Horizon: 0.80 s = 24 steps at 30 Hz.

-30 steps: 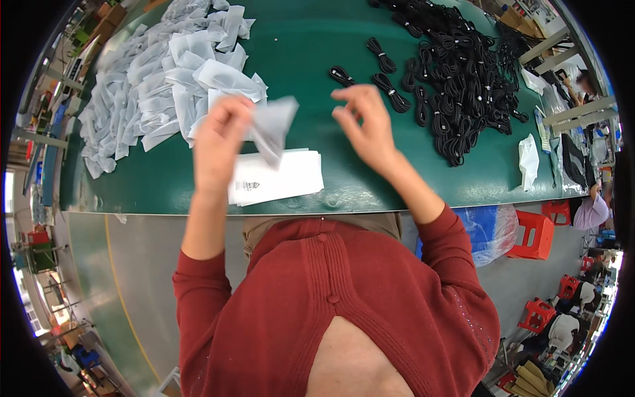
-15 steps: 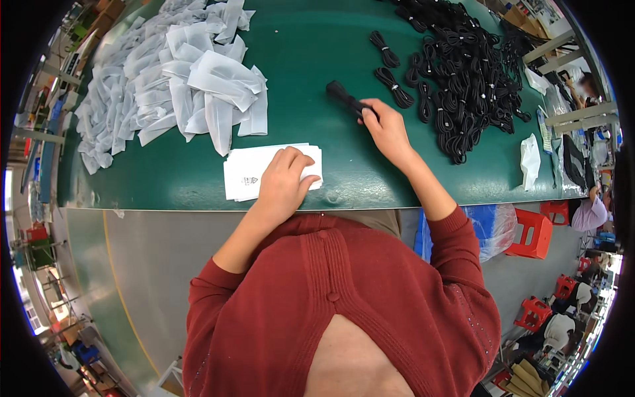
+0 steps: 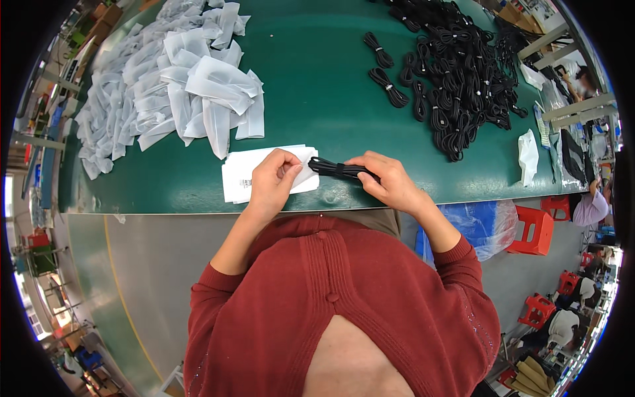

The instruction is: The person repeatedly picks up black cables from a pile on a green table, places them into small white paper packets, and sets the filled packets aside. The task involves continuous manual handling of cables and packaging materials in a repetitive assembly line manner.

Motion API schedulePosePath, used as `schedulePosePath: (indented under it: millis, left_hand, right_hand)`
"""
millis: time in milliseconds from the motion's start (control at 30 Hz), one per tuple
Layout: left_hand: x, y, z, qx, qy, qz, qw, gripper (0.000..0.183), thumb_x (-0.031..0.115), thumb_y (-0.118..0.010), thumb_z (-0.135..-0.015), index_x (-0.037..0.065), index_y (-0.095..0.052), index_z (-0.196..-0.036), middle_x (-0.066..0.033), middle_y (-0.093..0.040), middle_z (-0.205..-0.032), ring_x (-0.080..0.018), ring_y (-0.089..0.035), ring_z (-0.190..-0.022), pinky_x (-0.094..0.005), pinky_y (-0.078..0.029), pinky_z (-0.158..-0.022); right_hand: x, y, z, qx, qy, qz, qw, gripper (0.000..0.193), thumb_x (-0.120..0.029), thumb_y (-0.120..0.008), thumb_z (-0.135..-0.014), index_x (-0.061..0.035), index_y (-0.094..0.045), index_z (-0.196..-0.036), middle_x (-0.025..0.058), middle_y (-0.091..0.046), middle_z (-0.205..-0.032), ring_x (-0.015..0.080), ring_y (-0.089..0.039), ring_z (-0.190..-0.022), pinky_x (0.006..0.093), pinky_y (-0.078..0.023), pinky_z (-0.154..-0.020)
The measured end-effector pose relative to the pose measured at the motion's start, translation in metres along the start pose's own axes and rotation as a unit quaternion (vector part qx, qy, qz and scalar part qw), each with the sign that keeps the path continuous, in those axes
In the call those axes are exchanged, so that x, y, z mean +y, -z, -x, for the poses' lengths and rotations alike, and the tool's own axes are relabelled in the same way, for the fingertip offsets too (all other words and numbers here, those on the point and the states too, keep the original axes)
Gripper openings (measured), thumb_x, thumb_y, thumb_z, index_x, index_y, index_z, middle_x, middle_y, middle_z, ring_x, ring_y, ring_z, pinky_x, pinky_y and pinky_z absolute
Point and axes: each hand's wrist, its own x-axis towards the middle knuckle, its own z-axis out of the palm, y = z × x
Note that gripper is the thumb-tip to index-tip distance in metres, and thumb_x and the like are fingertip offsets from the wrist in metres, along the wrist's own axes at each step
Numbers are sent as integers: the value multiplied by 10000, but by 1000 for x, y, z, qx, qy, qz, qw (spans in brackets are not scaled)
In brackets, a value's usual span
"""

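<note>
Grips banded, elongated black cable coil point(image 3: 327, 167), right hand point(image 3: 393, 186) | points nine o'clock, long axis nine-to-three | pinches flat white packet point(image 3: 303, 155), left hand point(image 3: 272, 182)

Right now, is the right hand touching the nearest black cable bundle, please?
Touching: the head view shows the right hand gripping the black bundle by one end.

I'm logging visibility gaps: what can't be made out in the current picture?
Head view: right end of the long black coiled cable bundle, covered by the right hand.
Head view: part of the flat white rectangular stack, under the left hand.
Head view: far end of the heap of black looped cables, cut by the top edge.
</note>
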Motion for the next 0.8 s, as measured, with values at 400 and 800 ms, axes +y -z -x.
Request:
schedulePosePath:
  millis: [400, 800]
  left_hand:
    - [24, 4, -5, -38, -169, -95, 980, 116, -2, -716, -773, 26, -624, -839, -77, -625, -967, -247, -565, -922, -346, -457, -769]
    - [38, 27, -17, 15, -74, -54, 996, 68, 57, -697, -828, 49, -641, -866, -71, -630, -1050, -210, -564, -934, -314, -444, -792]
  right_hand:
    - [-9, -10, -22, -66, -77, -98, 990, 243, -106, -659, -867, -58, -707, -1100, 70, -600, -902, 154, -561, -730, 287, -471, -648]
    - [-7, -30, -43, 83, 179, 7, 980, 367, -22, -738, -790, -60, -659, -1147, 110, -560, -1029, 230, -602, -857, 329, -527, -711]
